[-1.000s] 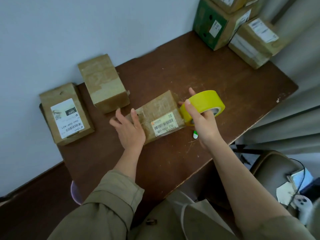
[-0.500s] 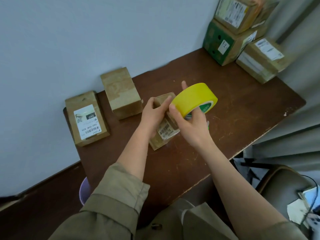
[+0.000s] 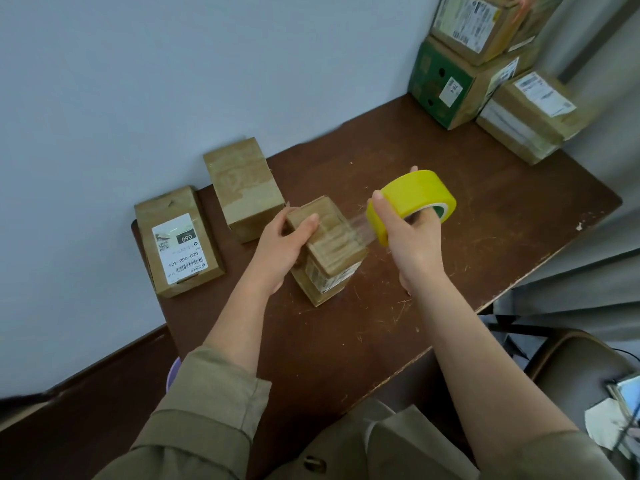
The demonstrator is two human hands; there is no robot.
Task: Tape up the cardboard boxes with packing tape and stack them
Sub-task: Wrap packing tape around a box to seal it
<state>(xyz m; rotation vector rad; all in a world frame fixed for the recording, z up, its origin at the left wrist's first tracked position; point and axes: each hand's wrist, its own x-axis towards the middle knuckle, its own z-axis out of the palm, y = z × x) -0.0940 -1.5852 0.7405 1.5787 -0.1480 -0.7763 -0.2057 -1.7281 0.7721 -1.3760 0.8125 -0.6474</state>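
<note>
A small cardboard box (image 3: 329, 251) stands on end in the middle of the brown table (image 3: 485, 216). My left hand (image 3: 284, 244) grips its left side, with the thumb pressed on its top face. My right hand (image 3: 412, 237) holds a yellow roll of packing tape (image 3: 415, 199) just right of the box. A clear strip of tape stretches from the roll across the box's top.
Two more small boxes lie at the table's far left: one with a white label (image 3: 178, 242) and a plain one (image 3: 244, 188). A pile of larger boxes, one of them green (image 3: 446, 84), fills the far right corner. A chair (image 3: 581, 368) stands at lower right.
The box went from lying flat to standing on end. My right hand pulled the roll away to the right, drawing a strip of tape over the top while my left thumb pins it.
</note>
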